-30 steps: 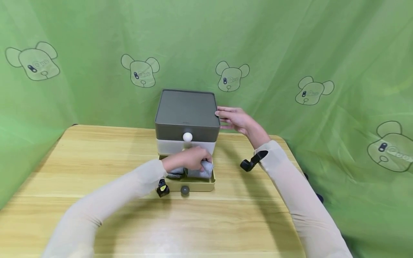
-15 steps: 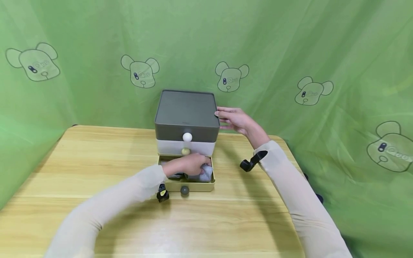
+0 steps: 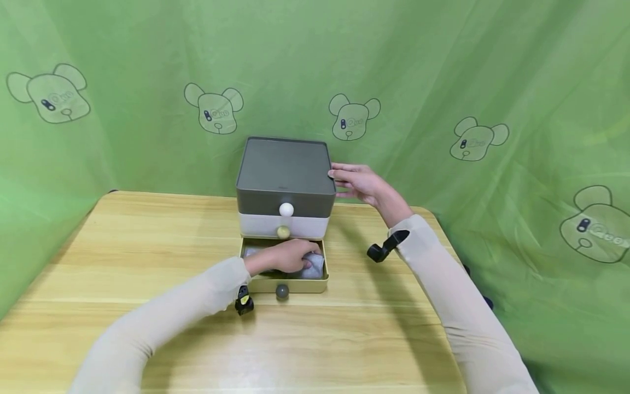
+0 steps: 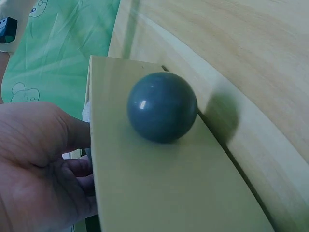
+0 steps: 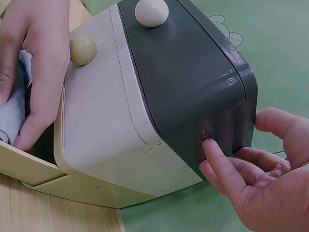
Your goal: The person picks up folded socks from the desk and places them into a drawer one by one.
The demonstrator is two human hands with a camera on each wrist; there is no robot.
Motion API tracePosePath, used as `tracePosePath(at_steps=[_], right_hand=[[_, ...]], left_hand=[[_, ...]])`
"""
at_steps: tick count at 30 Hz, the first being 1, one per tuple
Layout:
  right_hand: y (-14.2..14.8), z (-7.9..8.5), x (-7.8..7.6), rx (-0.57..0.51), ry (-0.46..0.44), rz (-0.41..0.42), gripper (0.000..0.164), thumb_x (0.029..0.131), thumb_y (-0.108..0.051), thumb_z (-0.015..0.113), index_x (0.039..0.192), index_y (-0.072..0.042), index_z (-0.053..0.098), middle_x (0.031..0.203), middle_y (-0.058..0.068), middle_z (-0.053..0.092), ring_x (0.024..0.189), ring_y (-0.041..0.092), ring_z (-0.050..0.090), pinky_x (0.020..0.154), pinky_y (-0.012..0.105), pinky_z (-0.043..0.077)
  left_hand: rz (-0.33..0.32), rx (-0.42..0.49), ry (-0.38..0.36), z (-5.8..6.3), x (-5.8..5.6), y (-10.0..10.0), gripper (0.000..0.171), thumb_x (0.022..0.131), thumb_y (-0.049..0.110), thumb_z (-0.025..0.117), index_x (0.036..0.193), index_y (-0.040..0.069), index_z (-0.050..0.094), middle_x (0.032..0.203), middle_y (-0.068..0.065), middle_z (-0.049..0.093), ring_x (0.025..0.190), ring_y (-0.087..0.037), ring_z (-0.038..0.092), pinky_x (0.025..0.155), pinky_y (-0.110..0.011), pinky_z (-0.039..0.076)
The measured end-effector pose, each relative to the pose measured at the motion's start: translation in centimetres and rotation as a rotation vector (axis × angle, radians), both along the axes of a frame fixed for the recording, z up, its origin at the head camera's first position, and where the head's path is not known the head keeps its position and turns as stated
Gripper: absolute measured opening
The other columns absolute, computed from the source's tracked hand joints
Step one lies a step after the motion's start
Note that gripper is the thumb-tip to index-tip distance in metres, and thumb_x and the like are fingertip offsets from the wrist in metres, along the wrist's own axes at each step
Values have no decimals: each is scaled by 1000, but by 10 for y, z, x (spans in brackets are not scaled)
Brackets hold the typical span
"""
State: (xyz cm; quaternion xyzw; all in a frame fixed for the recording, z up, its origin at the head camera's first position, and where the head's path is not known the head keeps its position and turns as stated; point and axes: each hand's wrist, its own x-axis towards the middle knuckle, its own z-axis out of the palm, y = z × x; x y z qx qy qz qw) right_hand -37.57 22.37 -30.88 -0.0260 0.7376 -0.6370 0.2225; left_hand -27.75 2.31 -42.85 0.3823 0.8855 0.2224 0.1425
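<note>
A three-tier drawer box has a dark grey top tier (image 3: 287, 164), a white middle tier (image 3: 310, 225) and a pale yellow bottom drawer (image 3: 310, 285), which is pulled out. Inside that drawer my left hand (image 3: 289, 256) grips a rolled grey-blue cloth (image 3: 313, 266) at the right side; the right wrist view shows its fingers and thumb on either side of the cloth (image 5: 14, 113). Another greyish cloth (image 3: 252, 250) lies at the drawer's left, mostly covered by the hand. My right hand (image 3: 361, 183) touches the dark tier's right side with extended fingers, thumb at the upper edge.
A dark round knob (image 4: 161, 107) sticks out from the drawer front, below the yellow knob (image 3: 283, 232) and white knob (image 3: 286, 209). The box stands on a wooden table (image 3: 147, 246), close to a green curtain (image 3: 285, 54) with bear-face prints.
My left hand has lowered into the drawer with the cloth, which now sits deeper; the yellow knob has come into view. My right hand stays in place.
</note>
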Motion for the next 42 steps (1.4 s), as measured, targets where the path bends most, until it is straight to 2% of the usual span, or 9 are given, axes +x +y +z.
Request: tracePosePath(at_steps=[8, 13, 20, 24, 30, 32, 34, 39, 42], right_hand=[[1, 2, 1, -4, -6, -11, 60, 104, -15, 58, 158, -8, 34, 161, 15, 39, 147, 33, 41, 117, 51, 44], [1, 4, 2, -6, -10, -13, 60, 104, -15, 58, 158, -8, 33, 162, 16, 38, 148, 34, 39, 118, 51, 42], [1, 3, 1, -17, -19, -10, 60, 103, -14, 58, 158, -8, 33, 162, 16, 37, 149, 34, 37, 119, 51, 41], [2, 2, 3, -2, -18, -6, 60, 104, -15, 58, 158, -8, 33, 163, 15, 35, 150, 34, 36, 119, 51, 41], [2, 1, 3, 0, -19, 3, 61, 104, -16, 59, 159, -9, 32, 164, 15, 34, 150, 34, 36, 119, 51, 41], [1, 1, 2, -3, -19, 7, 62, 104, -17, 59, 159, -9, 32, 164, 15, 34, 150, 34, 36, 119, 51, 41], [0, 2, 2, -7, -16, 9, 62, 104, -17, 59, 159, -9, 32, 165, 15, 34, 150, 34, 36, 120, 51, 40], [-2, 2, 1, -18, -19, 8, 62, 104, -16, 59, 159, -9, 31, 165, 15, 33, 150, 34, 36, 120, 51, 40], [0, 2, 2, -15, -21, 1, 62, 104, -16, 58, 159, -9, 31, 165, 15, 33, 150, 34, 36, 119, 51, 41]], left_hand=[[-22, 115, 91, -1, 3, -8, 31, 96, -3, 62, 127, 1, 64, 127, -13, 67, 121, -26, 62, 106, -40, 51], [-15, 142, 145, -1, 6, -14, 33, 96, -4, 61, 129, 3, 64, 126, -12, 67, 120, -25, 62, 104, -39, 52], [-14, 185, 155, 4, 13, -26, 33, 97, 0, 64, 130, 4, 64, 127, -10, 68, 122, -25, 62, 107, -38, 52], [7, 237, 100, 12, 19, -37, 34, 98, 2, 64, 132, 3, 63, 127, -12, 69, 119, -25, 66, 104, -39, 55], [55, 414, -54, 26, 29, -63, 29, 100, 6, 62, 128, -1, 64, 113, -19, 74, 105, -24, 71, 93, -29, 60], [47, 475, -143, 27, 33, -73, 28, 100, 6, 62, 125, -5, 63, 110, -23, 73, 101, -26, 72, 91, -27, 60], [50, 514, -271, 27, 40, -83, 28, 101, 6, 59, 124, -9, 63, 109, -25, 73, 101, -32, 72, 91, -33, 61], [121, 511, -596, 17, 60, -102, 30, 105, 13, 54, 122, -10, 64, 113, -26, 72, 109, -44, 69, 97, -51, 59], [157, 479, -681, 9, 71, -106, 32, 106, 17, 53, 119, -10, 66, 114, -25, 72, 109, -42, 70, 97, -48, 59]])
